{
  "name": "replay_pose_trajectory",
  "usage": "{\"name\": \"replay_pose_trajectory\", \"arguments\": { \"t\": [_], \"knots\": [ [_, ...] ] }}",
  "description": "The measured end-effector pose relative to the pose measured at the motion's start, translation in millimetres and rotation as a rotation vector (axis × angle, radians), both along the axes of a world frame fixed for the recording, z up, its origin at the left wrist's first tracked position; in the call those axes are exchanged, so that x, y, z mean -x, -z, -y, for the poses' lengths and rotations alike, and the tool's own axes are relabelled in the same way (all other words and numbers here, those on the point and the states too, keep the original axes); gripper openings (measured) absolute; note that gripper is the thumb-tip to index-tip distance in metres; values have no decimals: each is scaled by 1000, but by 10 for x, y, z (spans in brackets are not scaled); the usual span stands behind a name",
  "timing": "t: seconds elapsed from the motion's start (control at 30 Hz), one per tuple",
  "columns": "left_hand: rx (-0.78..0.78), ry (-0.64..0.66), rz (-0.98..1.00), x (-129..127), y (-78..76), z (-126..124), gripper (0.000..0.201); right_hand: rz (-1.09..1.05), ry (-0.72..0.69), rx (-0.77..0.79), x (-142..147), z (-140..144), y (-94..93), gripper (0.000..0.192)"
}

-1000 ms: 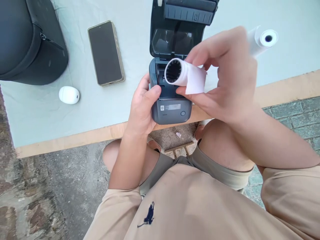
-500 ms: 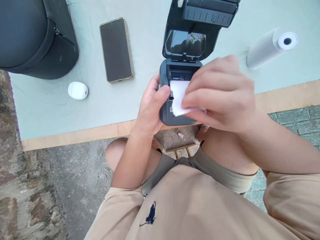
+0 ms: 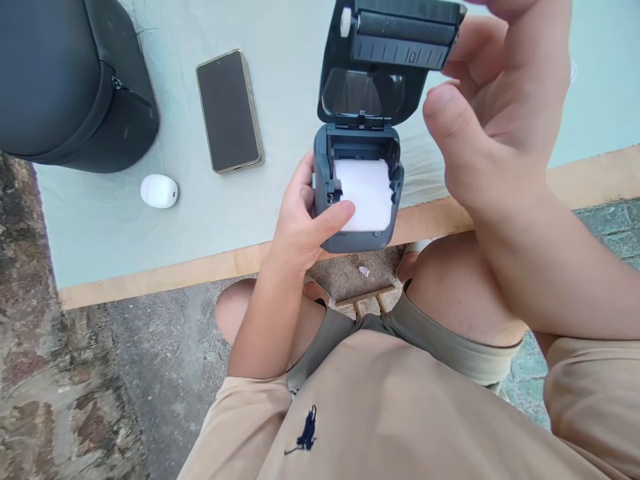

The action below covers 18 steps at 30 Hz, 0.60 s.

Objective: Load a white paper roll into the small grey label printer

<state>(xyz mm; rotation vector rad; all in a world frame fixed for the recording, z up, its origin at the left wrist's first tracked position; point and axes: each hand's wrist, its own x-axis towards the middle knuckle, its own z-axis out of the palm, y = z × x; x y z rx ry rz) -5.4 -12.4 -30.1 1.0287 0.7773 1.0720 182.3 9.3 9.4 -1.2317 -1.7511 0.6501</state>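
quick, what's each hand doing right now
Left hand: grips the printer, thumb on the paper roll.
Right hand: open, empty, at the printer lid.

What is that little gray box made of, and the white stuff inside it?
The gray printer looks like hard matte plastic: smooth molded corners, dull sheen. Its open lid has a shiny dark window, probably clear plastic. The white strip looks like thin paper, flat and matte.
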Motion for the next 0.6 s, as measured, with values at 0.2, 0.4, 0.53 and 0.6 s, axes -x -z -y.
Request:
{"name": "replay_pose_trajectory", "arguments": {
  "t": [0.2,0.4,0.53,0.6],
  "knots": [
    [-3,33,-40,3,-11,-1,55,-37,-16,-192,40,-50,56,26],
    [-3,30,9,5,-4,-1,50,6,241,-275,50,-34,47,17],
    [25,17,7,-1,-9,4,48,146,147,-441,30,-3,62,20],
    [41,15,17,-4,-14,8,46,296,-37,-448,32,24,65,10]
  ]
}}
